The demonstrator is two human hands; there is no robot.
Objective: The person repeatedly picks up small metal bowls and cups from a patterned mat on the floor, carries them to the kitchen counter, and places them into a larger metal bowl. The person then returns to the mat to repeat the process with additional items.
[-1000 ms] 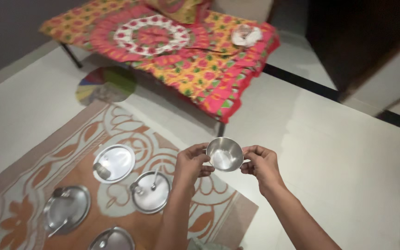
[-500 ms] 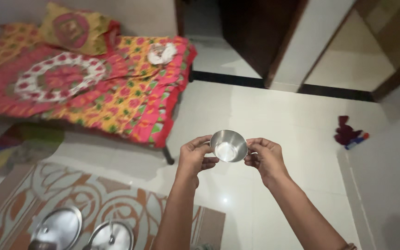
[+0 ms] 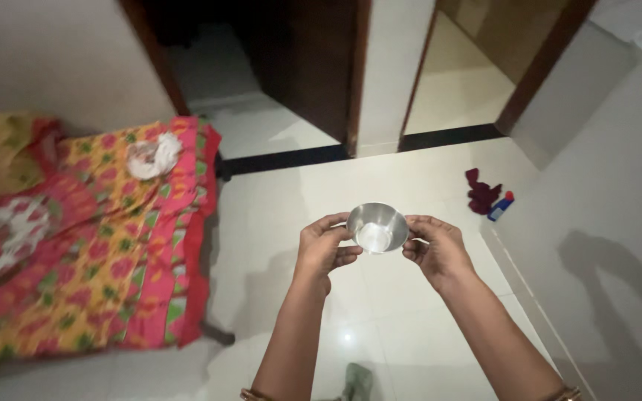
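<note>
A small shiny steel bowl point(image 3: 377, 227) is held in front of me at chest height, its empty inside facing up. My left hand point(image 3: 324, 247) pinches its left rim with thumb and fingers. My right hand point(image 3: 434, 249) grips the right rim the same way. Both forearms reach up from the bottom of the view over a white tiled floor.
A low cot with a bright pink, yellow and green floral cover point(image 3: 76, 238) stands at the left, a crumpled white cloth point(image 3: 153, 157) on it. Two dark doorways point(image 3: 276, 67) open ahead. A maroon cloth point(image 3: 481, 191) and a blue bottle point(image 3: 500, 206) lie by the right wall.
The view has swung right: the patterned mat with steel plates has left the frame and the doorways and right wall have come in. Both hands keep holding the bowl the same way.
</note>
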